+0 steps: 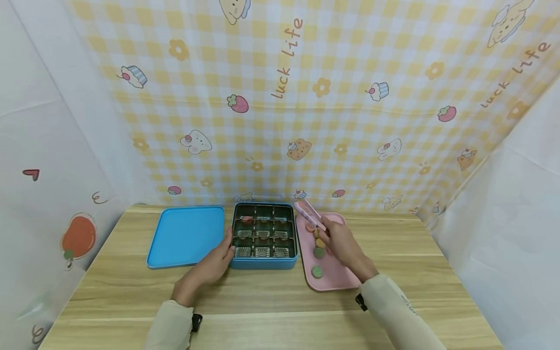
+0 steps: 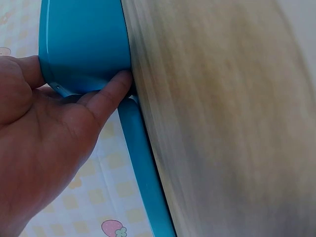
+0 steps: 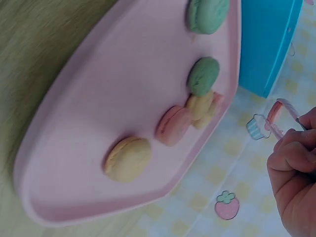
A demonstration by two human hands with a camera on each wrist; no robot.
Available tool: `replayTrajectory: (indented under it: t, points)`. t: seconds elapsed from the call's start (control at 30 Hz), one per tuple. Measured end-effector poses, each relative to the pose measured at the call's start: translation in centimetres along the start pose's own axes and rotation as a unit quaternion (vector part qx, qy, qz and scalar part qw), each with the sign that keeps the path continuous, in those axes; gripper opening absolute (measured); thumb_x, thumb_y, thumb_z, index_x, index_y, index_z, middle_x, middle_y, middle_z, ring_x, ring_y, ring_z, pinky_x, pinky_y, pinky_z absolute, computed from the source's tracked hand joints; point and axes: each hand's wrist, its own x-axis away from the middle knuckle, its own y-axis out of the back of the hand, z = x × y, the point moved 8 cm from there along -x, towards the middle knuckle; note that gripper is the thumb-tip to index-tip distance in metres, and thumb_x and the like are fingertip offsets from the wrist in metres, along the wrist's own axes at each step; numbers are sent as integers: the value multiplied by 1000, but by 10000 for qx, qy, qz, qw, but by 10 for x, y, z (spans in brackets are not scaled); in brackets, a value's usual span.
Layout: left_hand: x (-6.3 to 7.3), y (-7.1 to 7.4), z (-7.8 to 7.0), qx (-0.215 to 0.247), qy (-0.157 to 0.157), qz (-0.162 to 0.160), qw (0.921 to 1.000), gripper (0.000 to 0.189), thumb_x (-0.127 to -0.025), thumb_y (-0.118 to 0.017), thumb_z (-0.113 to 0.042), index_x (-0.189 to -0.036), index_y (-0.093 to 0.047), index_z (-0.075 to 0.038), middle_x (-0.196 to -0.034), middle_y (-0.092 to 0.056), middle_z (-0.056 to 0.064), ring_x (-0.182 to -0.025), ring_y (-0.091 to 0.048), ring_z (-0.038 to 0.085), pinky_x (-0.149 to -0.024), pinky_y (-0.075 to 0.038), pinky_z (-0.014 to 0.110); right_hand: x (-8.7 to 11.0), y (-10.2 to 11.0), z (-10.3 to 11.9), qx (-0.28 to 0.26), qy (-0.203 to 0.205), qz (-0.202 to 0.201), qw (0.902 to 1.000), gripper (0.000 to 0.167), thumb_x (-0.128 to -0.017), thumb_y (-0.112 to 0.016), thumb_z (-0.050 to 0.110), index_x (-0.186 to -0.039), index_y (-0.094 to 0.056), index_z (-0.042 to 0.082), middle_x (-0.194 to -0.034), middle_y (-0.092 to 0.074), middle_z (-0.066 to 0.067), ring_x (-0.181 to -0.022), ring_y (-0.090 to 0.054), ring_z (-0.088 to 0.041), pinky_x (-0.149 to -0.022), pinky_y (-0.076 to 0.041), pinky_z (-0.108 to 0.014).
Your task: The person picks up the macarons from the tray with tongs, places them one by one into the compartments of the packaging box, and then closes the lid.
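My left hand [image 1: 218, 257] holds the left side of a blue tin [image 1: 262, 264] near its front corner, its digits lying along the wall and at the rim. A dark divided insert [image 1: 262, 234] fills the tin. A pink-red macaron [image 1: 247, 218] sits in its back left compartment. My right hand [image 1: 339, 240] grips pink tongs [image 1: 311, 215] over the back left of the pink tray [image 1: 332, 279]. Between the tong tips is a pink macaron [image 3: 274, 112], lifted beside the tin. Green macarons [image 3: 204, 75], a pink macaron [image 3: 174, 125] and yellow macarons [image 3: 128, 159] lie on the tray.
A flat blue lid [image 1: 188, 236] lies on the wooden table [image 1: 262, 301] left of the tin. Close behind the table hangs a yellow checked cloth [image 1: 262, 146]; white cloth [image 1: 52, 146] hangs at the sides. Tray and tin stand side by side.
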Motion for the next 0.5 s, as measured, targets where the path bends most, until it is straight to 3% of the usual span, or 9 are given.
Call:
replayTrajectory:
  t: [0.17, 0.5]
  points:
    - [-2, -1, 3, -28, 24, -11, 10000, 63, -110, -27, -13, -154, 14, 5, -162, 9, 26, -150, -1, 40, -119, -12, 59, -3, 0, 16, 312, 380, -173, 9986, 14, -100, -59, 15, -87, -55, 12, -57, -44, 4, -43, -38, -5, -39, -30, -19]
    - [0, -2, 1, -32, 3, 23, 10000, 63, -110, -27, -14, -154, 15, 4, -163, 9, 25, -150, -1, 40, -120, -12, 58, -8, -16, 30, 327, 444, -73, 9985, 10, -98, -55, 10, -88, -54, 12, -60, -43, 3, -47, -40, -5, -41, -32, -19]
